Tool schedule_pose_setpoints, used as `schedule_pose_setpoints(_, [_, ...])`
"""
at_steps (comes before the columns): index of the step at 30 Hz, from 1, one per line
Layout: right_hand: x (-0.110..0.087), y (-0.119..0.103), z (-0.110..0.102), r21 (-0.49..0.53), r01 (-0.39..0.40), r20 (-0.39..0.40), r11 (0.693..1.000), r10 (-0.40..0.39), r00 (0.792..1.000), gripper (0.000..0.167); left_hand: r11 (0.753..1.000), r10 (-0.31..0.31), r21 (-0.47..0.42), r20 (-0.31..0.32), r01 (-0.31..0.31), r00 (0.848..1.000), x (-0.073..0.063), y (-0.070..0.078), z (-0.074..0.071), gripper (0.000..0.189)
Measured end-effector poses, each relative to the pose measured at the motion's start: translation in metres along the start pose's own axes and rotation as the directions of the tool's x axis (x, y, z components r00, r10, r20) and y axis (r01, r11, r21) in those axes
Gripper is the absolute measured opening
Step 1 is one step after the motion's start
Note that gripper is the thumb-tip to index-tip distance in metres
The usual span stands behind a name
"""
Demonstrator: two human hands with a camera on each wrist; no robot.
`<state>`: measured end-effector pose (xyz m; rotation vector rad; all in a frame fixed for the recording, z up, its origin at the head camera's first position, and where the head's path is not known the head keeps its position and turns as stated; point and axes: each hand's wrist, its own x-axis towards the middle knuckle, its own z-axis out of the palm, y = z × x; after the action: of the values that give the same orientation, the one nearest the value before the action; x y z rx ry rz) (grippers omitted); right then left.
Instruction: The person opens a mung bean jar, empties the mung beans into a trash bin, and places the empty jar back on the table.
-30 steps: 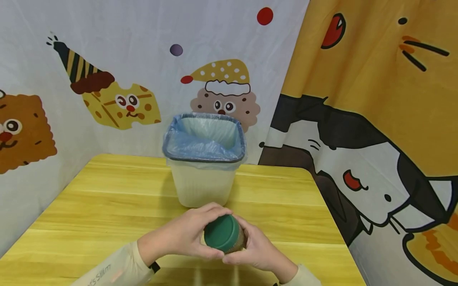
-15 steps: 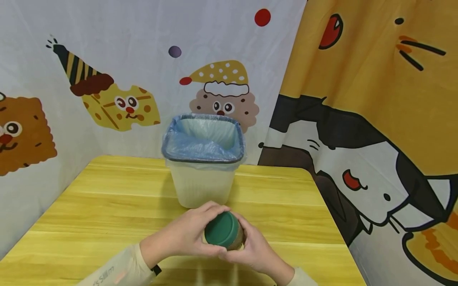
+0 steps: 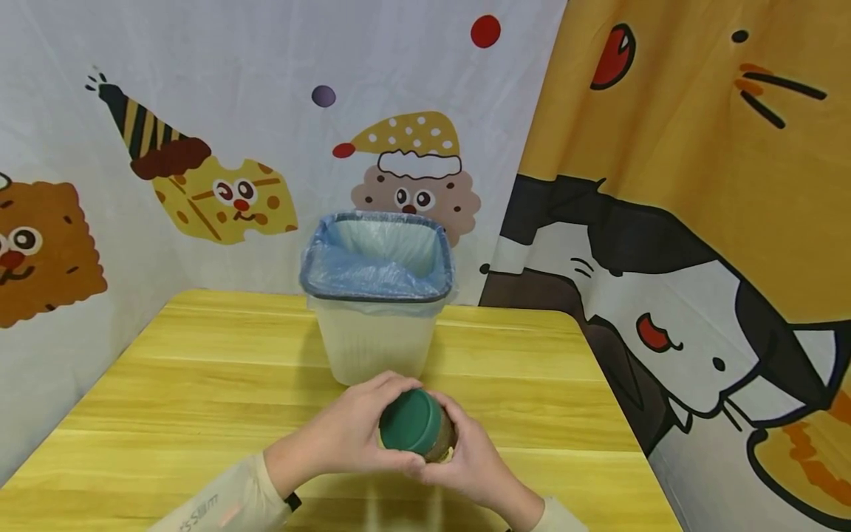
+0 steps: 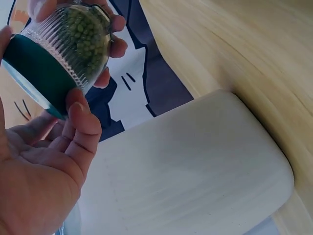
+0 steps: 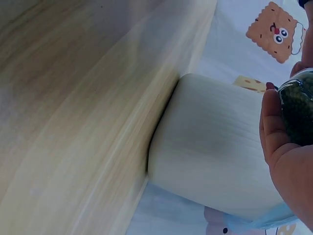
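A clear ribbed jar (image 4: 88, 46) holding small green beads or beans is held tilted above the table, its dark green lid (image 3: 411, 423) facing up and left in the head view. My left hand (image 3: 355, 432) curls its fingers and thumb round the lid's edge. The right hand (image 3: 475, 462) grips the jar's clear body from the other side. In the left wrist view the lid (image 4: 39, 71) sits on the jar, with fingertips at its side. The right wrist view has only part of the jar (image 5: 298, 110), cut off at the frame's edge.
Just beyond the hands, a whitish bin (image 3: 375, 340) stands on the yellow wood-grain table (image 3: 199, 384). A blue plastic bag (image 3: 372, 277) lines it and folds over its dark rim. Cartoon-printed cloth (image 3: 233, 89) hangs behind and to the right.
Both hands, with the jar between them, have risen slightly in the head view. Their grip looks much the same, and the bin stays where it was.
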<state>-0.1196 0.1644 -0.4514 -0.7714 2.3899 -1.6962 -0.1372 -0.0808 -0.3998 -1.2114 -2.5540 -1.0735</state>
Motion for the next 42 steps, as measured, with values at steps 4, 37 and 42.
schedule_pose_setpoints(4, [-0.001, -0.001, -0.007, 0.094, -0.047, 0.047, 0.995, 0.042, 0.998, 0.085, 0.997, -0.009, -0.07, 0.031, 0.011, 0.999, -0.001, -0.001, -0.004, 0.087])
schedule_pose_setpoints(37, [-0.003, 0.01, -0.011, 0.185, 0.001, 0.106, 0.983, -0.021, 0.994, 0.085, 0.995, 0.026, -0.101, 0.048, -0.021, 0.999, 0.002, -0.002, 0.005, 0.079])
schedule_pose_setpoints(42, [-0.004, 0.009, -0.01, 0.146, -0.023, 0.088, 0.989, 0.01, 0.996, 0.084, 0.997, -0.003, -0.075, 0.04, 0.006, 0.999, 0.001, 0.001, 0.007, 0.08])
